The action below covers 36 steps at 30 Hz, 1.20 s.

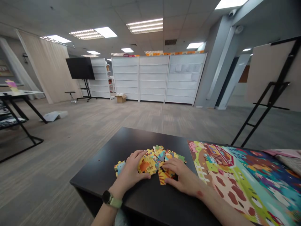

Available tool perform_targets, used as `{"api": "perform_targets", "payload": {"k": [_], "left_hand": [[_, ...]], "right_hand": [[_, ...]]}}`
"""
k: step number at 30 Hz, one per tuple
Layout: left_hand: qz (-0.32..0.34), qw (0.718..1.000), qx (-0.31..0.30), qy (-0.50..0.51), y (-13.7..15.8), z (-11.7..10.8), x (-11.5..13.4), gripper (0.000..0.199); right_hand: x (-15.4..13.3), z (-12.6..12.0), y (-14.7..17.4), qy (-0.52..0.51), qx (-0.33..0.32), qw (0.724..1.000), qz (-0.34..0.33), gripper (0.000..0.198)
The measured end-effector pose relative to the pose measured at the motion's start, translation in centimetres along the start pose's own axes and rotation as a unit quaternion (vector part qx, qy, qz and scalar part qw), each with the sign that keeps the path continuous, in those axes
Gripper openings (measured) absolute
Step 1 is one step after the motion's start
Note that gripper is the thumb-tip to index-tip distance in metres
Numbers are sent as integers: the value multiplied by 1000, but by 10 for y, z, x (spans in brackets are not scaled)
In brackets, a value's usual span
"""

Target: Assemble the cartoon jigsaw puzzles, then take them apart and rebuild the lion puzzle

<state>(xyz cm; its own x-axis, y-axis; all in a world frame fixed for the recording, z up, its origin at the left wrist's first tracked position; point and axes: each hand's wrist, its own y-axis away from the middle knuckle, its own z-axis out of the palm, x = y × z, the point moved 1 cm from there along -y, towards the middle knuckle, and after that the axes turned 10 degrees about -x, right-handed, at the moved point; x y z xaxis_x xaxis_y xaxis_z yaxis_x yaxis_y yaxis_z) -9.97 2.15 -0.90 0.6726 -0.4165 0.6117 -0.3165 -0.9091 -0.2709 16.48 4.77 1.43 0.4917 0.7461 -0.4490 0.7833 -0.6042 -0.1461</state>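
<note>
A heap of jigsaw puzzle pieces (148,162), mostly yellow and orange with some blue and green, lies on the black table (150,196). My left hand (132,168), a watch (111,199) on its wrist, rests along the heap's left side with thumb and fingers apart. Beyond its outer edge a blue and yellow puzzle piece (119,167) sticks out. On the heap's right side lies my right hand (180,175), fingers spread over the pieces and thumb apart. An orange striped puzzle piece (162,178) is by that thumb. Both palms hide part of what is underneath.
Colourful illustrated sheets (225,185) cover the table's right side, one showing a spotted cow. An easel-like black stand (270,94) rises at the right. White shelving (154,80), a screen on a stand (80,68) and a cardboard box (121,99) are across the carpeted room.
</note>
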Motion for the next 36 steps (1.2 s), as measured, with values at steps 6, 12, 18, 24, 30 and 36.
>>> {"api": "perform_targets", "payload": {"k": [6, 12, 18, 24, 30, 36], "left_hand": [[-8, 999, -42, -20, 8, -7, 1, 99], [-23, 998, -32, -56, 3, 9, -1, 53], [-62, 997, 45, -32, -27, 15, -4, 71], [-28, 998, 58, -1, -19, 3, 8, 62], [15, 1000, -19, -13, 11, 15, 47, 39], [4, 993, -108, -42, 19, 27, 59, 34]], "right_hand": [[24, -1, 9, 48, 7, 999, 4, 62], [33, 6, 4, 67, 10, 998, 3, 53], [31, 3, -8, 41, 66, 997, 21, 29], [29, -13, 5, 30, 201, 979, 27, 29], [-1, -13, 8, 36, 34, 999, -21, 21], [-12, -6, 9, 0, -57, 998, 2, 32]]}}
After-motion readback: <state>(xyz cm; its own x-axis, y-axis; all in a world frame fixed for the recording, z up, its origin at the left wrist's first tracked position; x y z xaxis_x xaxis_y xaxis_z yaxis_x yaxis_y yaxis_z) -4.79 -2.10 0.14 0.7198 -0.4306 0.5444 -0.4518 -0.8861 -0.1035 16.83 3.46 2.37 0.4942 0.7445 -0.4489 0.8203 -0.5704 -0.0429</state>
